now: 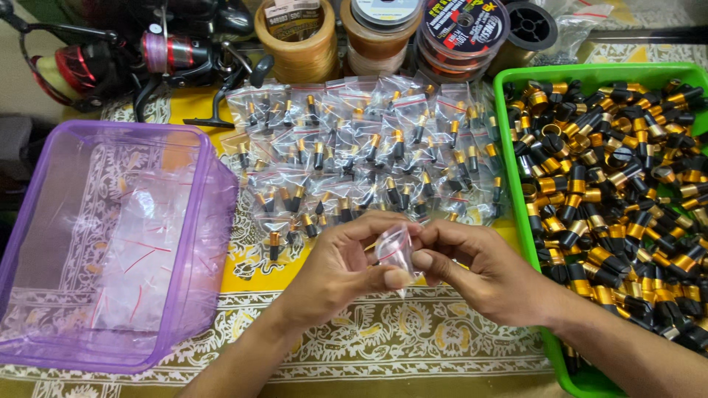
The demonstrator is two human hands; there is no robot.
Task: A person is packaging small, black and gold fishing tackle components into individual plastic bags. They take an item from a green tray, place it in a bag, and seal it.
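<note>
Above the patterned cloth (383,335), left hand (341,269) and right hand (479,269) pinch one small clear bag (396,250); its contents are indistinct, possibly empty. Green tray (516,81) runs off frame.

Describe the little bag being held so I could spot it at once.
Start at the green tray of black-and-gold caps on the right, then move left to the two hands meeting at centre. Pinched between the left hand and right hand is a small clear bag; unlike the filled bags lying behind, it is lifted off the cloth.
</note>
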